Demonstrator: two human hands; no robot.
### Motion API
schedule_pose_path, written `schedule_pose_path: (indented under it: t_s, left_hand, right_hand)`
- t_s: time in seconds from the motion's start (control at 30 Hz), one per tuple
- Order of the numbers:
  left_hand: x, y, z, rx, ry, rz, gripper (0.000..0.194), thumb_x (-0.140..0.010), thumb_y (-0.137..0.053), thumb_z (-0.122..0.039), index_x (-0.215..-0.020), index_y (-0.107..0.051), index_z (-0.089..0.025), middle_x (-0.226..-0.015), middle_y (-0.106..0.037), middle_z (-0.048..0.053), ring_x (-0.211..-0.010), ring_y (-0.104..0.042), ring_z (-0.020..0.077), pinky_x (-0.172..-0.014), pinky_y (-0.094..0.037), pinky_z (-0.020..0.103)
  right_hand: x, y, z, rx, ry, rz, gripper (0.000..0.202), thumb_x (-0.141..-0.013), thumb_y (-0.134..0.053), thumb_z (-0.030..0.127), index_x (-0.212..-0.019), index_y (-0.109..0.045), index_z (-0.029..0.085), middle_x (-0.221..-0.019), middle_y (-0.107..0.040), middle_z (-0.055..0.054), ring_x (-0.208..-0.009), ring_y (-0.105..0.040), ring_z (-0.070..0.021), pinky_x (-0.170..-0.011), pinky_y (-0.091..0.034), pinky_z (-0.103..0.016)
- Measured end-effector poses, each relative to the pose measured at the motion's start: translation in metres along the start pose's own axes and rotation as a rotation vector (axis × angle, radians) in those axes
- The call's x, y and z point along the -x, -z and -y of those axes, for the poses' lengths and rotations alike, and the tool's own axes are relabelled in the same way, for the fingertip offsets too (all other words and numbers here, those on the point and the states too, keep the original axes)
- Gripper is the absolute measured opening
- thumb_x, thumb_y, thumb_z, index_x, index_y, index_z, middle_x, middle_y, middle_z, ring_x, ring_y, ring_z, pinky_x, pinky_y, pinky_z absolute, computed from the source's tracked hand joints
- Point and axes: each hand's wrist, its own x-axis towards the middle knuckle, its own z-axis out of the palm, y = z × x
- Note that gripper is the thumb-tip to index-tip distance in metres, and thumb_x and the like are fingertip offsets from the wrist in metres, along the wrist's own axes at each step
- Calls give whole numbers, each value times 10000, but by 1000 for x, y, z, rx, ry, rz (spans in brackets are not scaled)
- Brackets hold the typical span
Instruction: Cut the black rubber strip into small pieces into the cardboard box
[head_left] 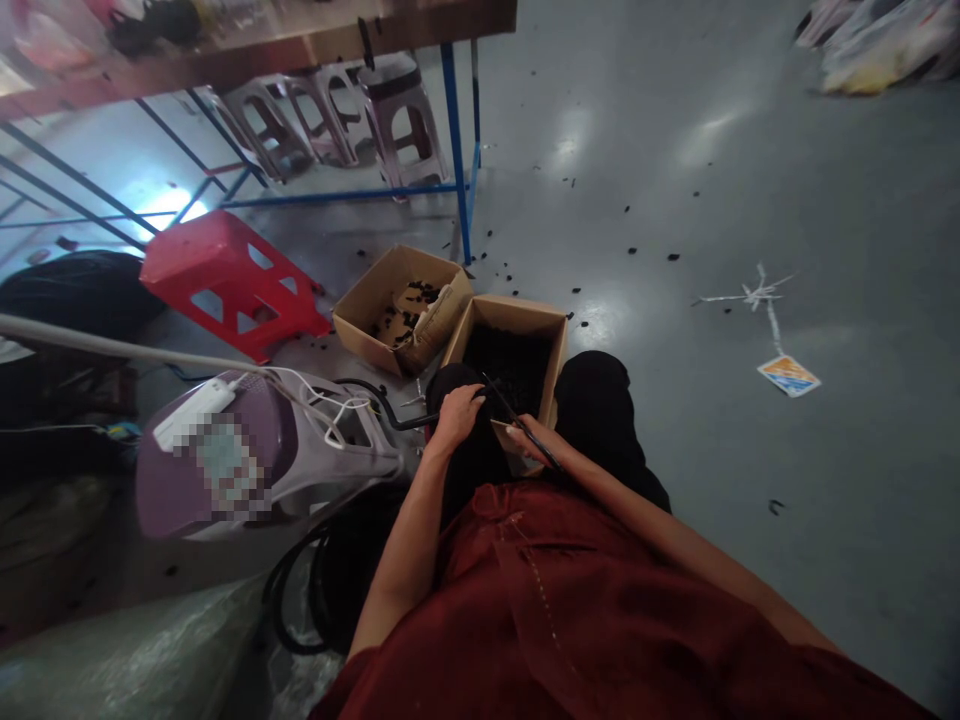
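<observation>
My left hand (457,415) is closed on a black tube (409,424) that curves in from the left, over my left knee. My right hand (534,440) is wrapped round a long, thin dark tool (529,430), whose far end points up and left toward my left hand. Whether that end touches the tube is too small to tell. Between my knees stands a cardboard box (559,330) filled with small black pieces (506,360). A second open cardboard box (367,335), just left of it, holds scattered black bits.
A red stool (225,270) lies at the left. The purple and grey stool (161,490) beside me carries a white power strip (196,410). A blue-legged table (337,40) stands ahead, with stools under it. Black scraps dot the floor (750,480).
</observation>
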Motion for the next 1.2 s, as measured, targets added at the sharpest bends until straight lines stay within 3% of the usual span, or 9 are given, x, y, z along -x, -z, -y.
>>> schedule_pose_path:
  t_s: [0.4, 0.7, 0.93, 1.2]
  left_hand:
    - [-2, 1, -1, -79, -5, 69, 331, -950, -441, -233, -1211, -614, -127, -1203, -655, 99, -1124, -581, 220, -1003, -412, 343]
    - [-2, 0, -2, -61, -3, 74, 326, -946, -451, -235, -1206, -619, -133, -1219, -651, 94, -1136, -577, 217, -1017, -402, 347]
    - [-4, 0, -5, -29, 49, 60, 336, -953, -436, -246, -1225, -607, -148, -1224, -650, 84, -1147, -576, 219, -1012, -406, 340]
    - [-3, 1, -8, -86, 33, 75, 330, -962, -420, -244, -1221, -602, -149, -1232, -641, 91, -1144, -568, 220, -1008, -394, 353]
  right_hand:
    - [-22, -11, -4, -78, 44, -32, 424, -895, -483, 521, -1156, -505, 188, -851, -652, -27, -664, -589, -134, -623, -463, -242]
    - [-8, -3, 2, 107, 102, -97, 387, -914, -422, 531, -1087, -549, 210, -917, -659, -60, -851, -613, -211, -696, -438, -266]
    - [-1, -1, 13, 185, 71, -147, 322, -925, -436, 467, -1089, -543, 211, -907, -668, -73, -856, -623, -229, -689, -405, -258]
    - [-1, -4, 6, 208, 89, -176, 229, -927, -454, 409, -1001, -545, 213, -820, -652, -56, -786, -612, -212, -654, -370, -241]
